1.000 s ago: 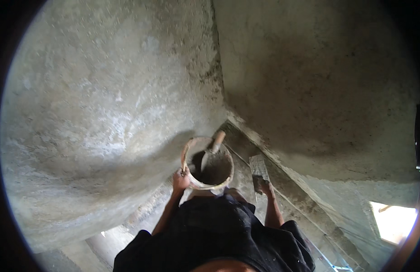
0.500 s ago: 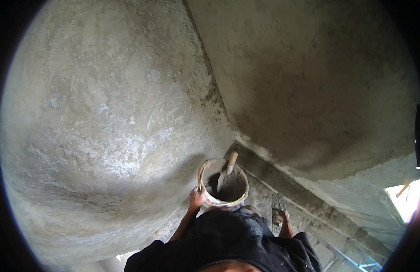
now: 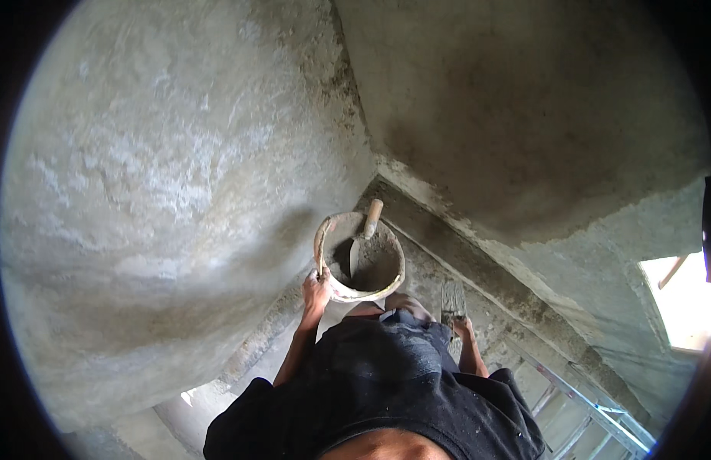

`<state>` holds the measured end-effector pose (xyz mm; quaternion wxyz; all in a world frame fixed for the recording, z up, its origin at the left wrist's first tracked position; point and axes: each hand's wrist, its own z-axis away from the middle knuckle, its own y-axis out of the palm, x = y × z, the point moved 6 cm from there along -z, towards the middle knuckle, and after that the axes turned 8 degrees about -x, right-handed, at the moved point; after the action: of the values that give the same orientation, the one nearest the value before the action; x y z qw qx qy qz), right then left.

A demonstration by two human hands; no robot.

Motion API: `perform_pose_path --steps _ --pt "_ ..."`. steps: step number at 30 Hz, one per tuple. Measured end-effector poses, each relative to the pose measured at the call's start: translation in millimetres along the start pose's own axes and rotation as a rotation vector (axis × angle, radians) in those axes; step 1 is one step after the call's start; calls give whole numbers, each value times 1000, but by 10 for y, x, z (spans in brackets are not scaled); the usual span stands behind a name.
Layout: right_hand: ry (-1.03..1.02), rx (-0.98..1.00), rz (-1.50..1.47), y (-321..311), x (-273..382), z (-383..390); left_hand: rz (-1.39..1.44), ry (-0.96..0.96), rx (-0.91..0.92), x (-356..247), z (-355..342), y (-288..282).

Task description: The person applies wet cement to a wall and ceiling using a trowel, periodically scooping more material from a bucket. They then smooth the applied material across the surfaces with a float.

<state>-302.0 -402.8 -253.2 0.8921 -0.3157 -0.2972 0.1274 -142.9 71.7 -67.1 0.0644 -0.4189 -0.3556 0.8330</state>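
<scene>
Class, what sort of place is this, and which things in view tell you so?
Probably an indoor construction or repair site: the walls are bare, patchy grey; the left hand grips a bucket of grey mix with a trowel; a ladder shows at lower right.

Dim overall, blown out to white at the opening [image 3: 681,299] on the right. Paler across the left wall [image 3: 148,169], murky over the right wall [image 3: 539,123]. Softly shadowed just left of the bucket [image 3: 363,295]. Fairly sharp mid-frame; bent, then black, toward the round edge.
</scene>
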Motion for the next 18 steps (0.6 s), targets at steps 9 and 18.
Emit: perform_pose_path --steps 9,18 --pt "-177 13 -41 -341 -1059 102 143 29 -171 450 997 -306" --pt "-101 -9 464 -876 -2004 623 86 -72 -296 1506 1553 -514"
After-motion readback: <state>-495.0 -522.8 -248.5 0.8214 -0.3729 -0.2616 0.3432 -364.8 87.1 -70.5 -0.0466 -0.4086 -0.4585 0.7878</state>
